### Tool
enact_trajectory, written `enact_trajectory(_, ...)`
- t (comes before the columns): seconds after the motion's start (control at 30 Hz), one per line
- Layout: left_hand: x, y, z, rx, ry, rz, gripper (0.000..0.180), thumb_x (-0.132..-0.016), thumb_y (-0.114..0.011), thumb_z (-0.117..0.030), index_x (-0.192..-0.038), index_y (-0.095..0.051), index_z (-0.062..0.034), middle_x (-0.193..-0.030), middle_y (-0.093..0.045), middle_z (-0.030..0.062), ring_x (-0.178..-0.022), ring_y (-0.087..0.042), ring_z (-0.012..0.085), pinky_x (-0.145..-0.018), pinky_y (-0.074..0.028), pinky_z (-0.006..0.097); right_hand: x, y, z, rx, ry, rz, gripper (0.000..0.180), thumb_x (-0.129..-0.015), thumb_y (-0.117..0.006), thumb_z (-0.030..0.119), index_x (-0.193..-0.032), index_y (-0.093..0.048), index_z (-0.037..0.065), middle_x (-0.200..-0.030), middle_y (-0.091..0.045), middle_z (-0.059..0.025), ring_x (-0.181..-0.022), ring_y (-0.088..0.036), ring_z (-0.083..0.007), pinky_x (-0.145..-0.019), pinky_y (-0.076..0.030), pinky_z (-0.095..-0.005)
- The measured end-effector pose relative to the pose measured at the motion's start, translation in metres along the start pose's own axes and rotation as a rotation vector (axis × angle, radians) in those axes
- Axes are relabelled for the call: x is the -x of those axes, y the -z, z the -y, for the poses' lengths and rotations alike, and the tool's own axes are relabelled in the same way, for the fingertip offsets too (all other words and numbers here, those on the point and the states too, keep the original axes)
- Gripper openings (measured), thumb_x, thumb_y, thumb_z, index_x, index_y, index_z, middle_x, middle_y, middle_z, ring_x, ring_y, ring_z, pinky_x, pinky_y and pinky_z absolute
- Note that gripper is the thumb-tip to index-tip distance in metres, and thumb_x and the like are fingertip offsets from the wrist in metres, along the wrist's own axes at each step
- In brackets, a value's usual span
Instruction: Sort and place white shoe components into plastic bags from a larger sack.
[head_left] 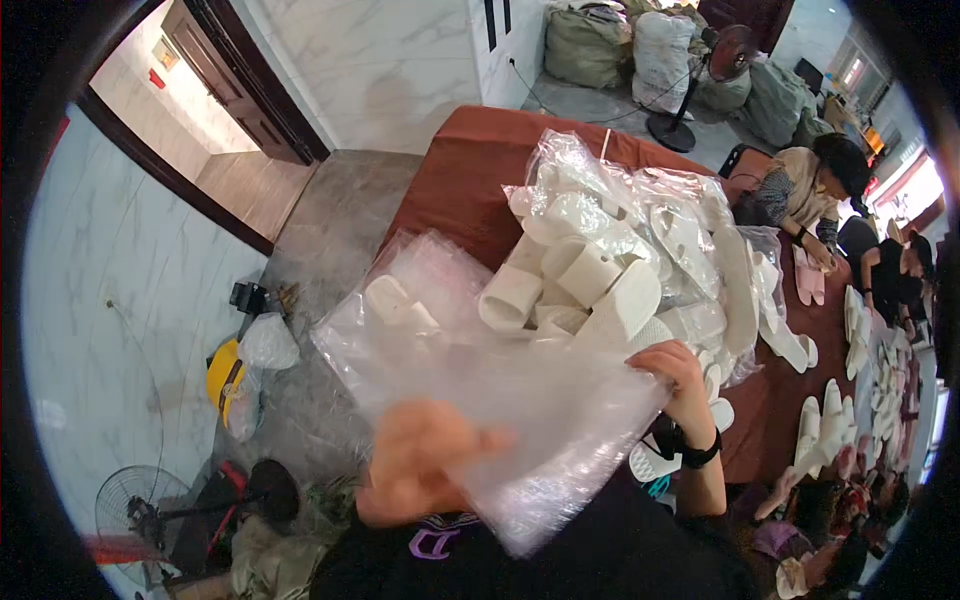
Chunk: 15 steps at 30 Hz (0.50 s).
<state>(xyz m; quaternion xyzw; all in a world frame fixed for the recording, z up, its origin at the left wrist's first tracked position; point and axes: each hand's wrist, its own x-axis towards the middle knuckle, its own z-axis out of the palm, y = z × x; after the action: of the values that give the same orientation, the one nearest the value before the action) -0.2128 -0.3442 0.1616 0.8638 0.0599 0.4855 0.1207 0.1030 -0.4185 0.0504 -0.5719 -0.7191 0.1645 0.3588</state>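
Observation:
Between my hands a clear plastic bag (560, 430) spreads out flat in front of my body. My right hand (675, 372), with a black band on its wrist, is closed on the bag's upper right edge. At the bag's left side is my left hand (425, 455), smeared by motion, so whether it grips the plastic cannot be seen. Just beyond the bag lies a big heap of white slippers (585, 270), some loose and some wrapped in clear plastic. Left of the heap, more clear plastic bags (430, 265) lie with a white slipper (385, 298) on or in them.
The heap rests on a table with a brown cover (480, 150). Co-workers sit along its right side, one handling pink slippers (810, 275). A standing fan (685, 90) and stuffed sacks (588, 45) are at the back. Another fan (145, 515) and a yellow object (226, 382) stand at left.

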Motion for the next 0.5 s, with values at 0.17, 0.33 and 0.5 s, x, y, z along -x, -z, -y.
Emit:
enact_trajectory(0.17,0.020,0.034,0.010,-0.136,0.373,0.261,0.037,-0.063,-0.069,-0.021,-0.097,-0.068,-0.0038,-0.087,-0.068,0.0074,-0.071,-0.063,0.0225,-0.061,-0.046,0.031,-0.010,-0.005,0.013,0.007,0.043,-0.005,0.031,-0.059,-0.063,0.004,-0.090,-0.066,0.008,-0.087,-0.067,-0.0069,-0.083,-0.062,-0.0252,-0.077,-0.044,-0.0344)
enact_trajectory(0.33,0.056,0.065,-0.002,0.048,0.360,0.300,0.027,-0.065,-0.067,-0.014,-0.089,-0.068,-0.0005,-0.083,-0.068,0.0102,-0.072,-0.066,0.0241,-0.060,-0.048,0.032,-0.021,-0.012,0.017,0.004,0.119,0.155,0.030,-0.060,-0.064,0.005,-0.090,-0.067,0.009,-0.085,-0.067,-0.0057,-0.079,-0.062,-0.0258,-0.074,-0.045,-0.0341)
enact_trajectory(0.5,0.119,0.127,-0.039,-0.183,0.407,0.049,0.019,-0.069,-0.064,-0.014,-0.079,-0.068,0.0011,-0.068,-0.066,0.0137,-0.058,-0.064,0.0249,-0.054,-0.048,0.031,-0.044,-0.032,-0.016,-0.021,-0.016,0.281,0.018,-0.066,-0.068,0.003,-0.084,-0.070,0.008,-0.082,-0.069,-0.0055,-0.077,-0.064,-0.0210,-0.070,-0.047,-0.0319)
